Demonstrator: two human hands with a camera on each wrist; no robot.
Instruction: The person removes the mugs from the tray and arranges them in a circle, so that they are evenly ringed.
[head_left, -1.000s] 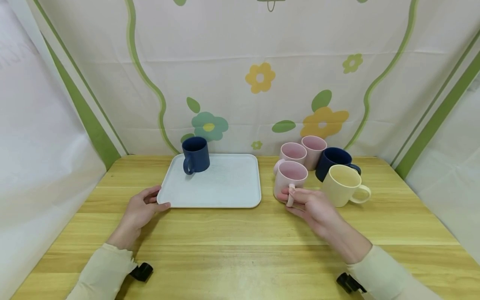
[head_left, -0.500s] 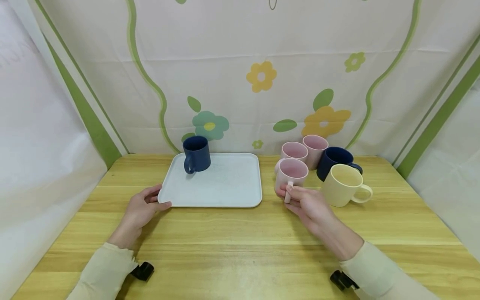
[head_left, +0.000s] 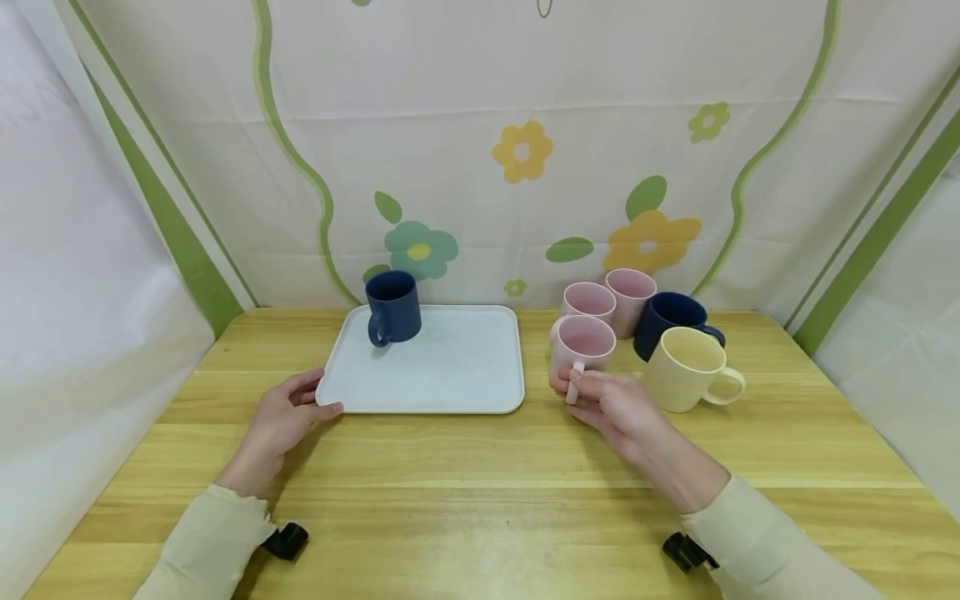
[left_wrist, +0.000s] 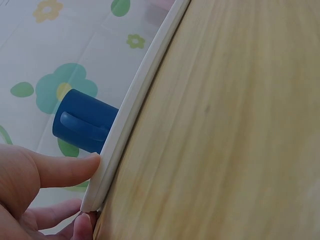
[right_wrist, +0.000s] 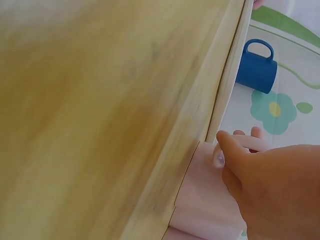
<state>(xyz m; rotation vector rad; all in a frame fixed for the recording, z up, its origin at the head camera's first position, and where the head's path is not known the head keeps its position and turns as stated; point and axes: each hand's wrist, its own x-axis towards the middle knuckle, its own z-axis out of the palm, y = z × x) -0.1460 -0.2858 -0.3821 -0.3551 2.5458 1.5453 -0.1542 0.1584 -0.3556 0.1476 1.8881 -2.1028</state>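
Observation:
In the head view my left hand [head_left: 281,421] grips the near left corner of a white tray [head_left: 457,367], thumb at the front rim and fingers at the side. A dark blue mug [head_left: 397,315] stands upright at the tray's back left, its handle toward me. My right hand [head_left: 630,417] pinches the handle of the nearest pink mug [head_left: 564,360], which stands upright on the table just right of the tray. In the right wrist view, thumb and fingers close around that handle, partly hiding it.
Behind the held mug stand two more pink mugs [head_left: 589,302], [head_left: 632,292]. To the right are another dark blue mug [head_left: 652,329] and a pale yellow mug [head_left: 663,379]. A printed curtain [head_left: 450,150] hangs behind the wooden table [head_left: 450,500].
The held pink mug has turned slightly, its handle swinging a little to the left. My right wrist has shifted slightly left. My left hand, the tray and the other mugs keep their places.

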